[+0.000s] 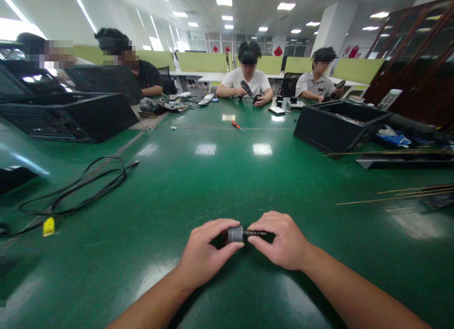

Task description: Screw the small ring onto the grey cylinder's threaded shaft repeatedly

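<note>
Near the front of the green table, both of my hands meet at a small grey metal cylinder with a thin dark spiral shaft [236, 234]. My left hand [204, 246] grips the cylinder between thumb and fingers, from its left side. Thumb and fingertips of my right hand [282, 239] close around the shaft, where it comes out of the cylinder. The shaft points right, toward my right palm. The piece is held level, just above the tabletop [227, 177].
A black cable [88, 182] and a yellow tag [48, 226] lie left. Open black computer cases stand at left [71, 116] and right [336, 125]. A red screwdriver [236, 125] lies farther back. Thin rods [393, 196] lie at right. Several people sit around the table, one holding a power tool [246, 88].
</note>
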Motion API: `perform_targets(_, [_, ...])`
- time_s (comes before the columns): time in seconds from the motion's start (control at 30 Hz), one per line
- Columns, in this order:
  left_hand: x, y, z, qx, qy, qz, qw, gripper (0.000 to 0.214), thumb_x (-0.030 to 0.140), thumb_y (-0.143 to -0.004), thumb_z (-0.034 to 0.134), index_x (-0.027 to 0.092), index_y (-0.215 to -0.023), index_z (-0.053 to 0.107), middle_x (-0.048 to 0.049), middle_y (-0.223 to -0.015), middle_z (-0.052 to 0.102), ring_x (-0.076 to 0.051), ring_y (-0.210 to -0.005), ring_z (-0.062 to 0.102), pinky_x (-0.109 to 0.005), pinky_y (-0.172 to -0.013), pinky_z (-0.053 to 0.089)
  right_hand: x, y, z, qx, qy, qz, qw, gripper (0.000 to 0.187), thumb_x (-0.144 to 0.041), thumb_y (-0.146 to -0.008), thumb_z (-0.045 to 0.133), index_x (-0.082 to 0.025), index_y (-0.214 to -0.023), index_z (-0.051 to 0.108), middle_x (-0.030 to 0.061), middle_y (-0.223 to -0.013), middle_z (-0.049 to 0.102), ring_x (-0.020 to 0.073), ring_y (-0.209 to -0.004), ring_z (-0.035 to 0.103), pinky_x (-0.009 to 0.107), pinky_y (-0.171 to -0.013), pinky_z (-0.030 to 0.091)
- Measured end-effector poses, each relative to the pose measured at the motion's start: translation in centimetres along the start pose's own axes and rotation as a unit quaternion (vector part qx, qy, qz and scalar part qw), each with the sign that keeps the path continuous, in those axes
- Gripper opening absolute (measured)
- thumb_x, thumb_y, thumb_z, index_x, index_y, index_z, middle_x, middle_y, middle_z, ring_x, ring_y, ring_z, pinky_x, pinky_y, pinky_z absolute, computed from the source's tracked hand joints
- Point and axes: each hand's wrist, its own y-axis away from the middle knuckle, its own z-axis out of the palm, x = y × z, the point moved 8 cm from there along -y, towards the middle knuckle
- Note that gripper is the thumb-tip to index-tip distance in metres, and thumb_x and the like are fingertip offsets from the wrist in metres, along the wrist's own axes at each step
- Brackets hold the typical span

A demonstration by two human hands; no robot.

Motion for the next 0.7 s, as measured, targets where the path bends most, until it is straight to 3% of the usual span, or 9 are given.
perform_targets(0.7, [-0.09,-0.10,-0.07,0.005,-0.003,-0.006,1.000,0.031,0.021,-0.076,0.081,0.025,-0.106,0.071,0.0013,-0.095,0.077,-0.016,-0.083,0.073,-0.025,-0.077,0.055,-0.22,-0.07,-0.53,0.014,-0.001,-0.005,1.000,0.007,-0.021,-0.086,0.069,-0.021,-0.090,0.075,0.0020,-0.080,0.076,0.0179,-0.069,0.068,0.031,-0.071,0.047])
